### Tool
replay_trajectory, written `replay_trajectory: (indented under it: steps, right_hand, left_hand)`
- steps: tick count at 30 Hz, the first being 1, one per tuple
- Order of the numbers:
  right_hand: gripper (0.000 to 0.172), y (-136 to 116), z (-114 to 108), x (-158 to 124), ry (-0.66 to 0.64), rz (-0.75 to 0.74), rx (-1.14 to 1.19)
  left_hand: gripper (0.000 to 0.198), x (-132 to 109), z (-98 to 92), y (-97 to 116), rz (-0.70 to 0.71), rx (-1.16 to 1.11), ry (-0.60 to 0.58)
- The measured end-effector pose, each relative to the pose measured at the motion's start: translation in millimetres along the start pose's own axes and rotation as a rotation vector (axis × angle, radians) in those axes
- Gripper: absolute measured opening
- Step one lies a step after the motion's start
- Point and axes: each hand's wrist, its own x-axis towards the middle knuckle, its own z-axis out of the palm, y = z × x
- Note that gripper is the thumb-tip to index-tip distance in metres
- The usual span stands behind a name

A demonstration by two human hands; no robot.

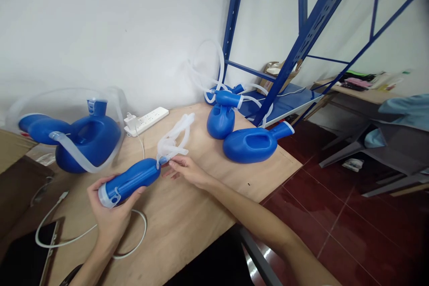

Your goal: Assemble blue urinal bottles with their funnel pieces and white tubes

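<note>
My left hand (109, 208) is wrapped round a blue plastic funnel piece (132, 181) with a clear rim, held just above the wooden table (187, 214). My right hand (184, 170) pinches the clear tube (174, 138) where it joins the funnel piece's narrow end. The tube's loose coil lies on the table beyond my fingers.
A blue bottle with a clear hose (83, 138) stands at the left. Two more blue bottles (253, 143) (220, 118) lie at the table's far right by a blue metal rack (288, 49). A white power strip (145, 120), a white cable (134, 232) and a phone (25, 259) lie nearby.
</note>
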Motion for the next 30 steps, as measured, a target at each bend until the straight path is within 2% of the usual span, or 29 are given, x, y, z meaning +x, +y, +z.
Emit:
replay_trajectory:
  steps: [5,12,25,30]
  right_hand:
    - [0.039,3,3,1,0.063,-0.021,0.011]
    - [0.049,16,1,7,0.125,-0.065,0.020]
    - [0.029,14,8,3,0.193,-0.171,-0.226]
    - [0.028,14,12,2,0.198,-0.153,-0.216]
  left_hand:
    - [0.067,1,-1.0,3,-0.014,0.020,-0.011]
    - [0.069,-1,-0.7,6,-0.008,0.025,-0.016]
    - [0.066,-3,0.3,10,-0.026,0.002,-0.057]
    - [0.069,-3,2.5,12,-0.027,-0.014,-0.048]
